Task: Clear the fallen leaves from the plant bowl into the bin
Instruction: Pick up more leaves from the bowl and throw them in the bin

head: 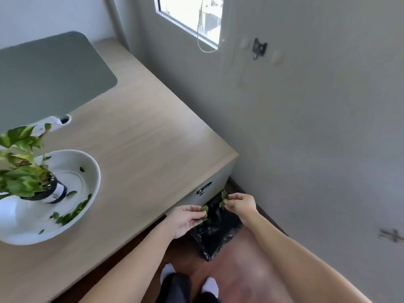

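Note:
A white plant bowl point(94, 171) rests on the wooden desk at the left, with a potted green plant point(24, 180) standing in it. Several fallen green leaves point(72, 213) lie along the bowl's near right side. On the floor beside the desk corner sits the bin, lined with a black bag point(215, 235). My left hand point(185, 219) pinches a green leaf point(204, 209) above the bag's opening. My right hand point(240, 204) grips another leaf point(224, 199) just to the right, also over the bag. The two hands are close together but apart.
The light wooden desk point(135, 136) has a grey-green mat point(50, 79) at the back left and a drawer lock point(203, 190) on its side. A grey wall point(306, 127) runs close on the right. My feet in white socks point(211, 286) stand on the reddish floor.

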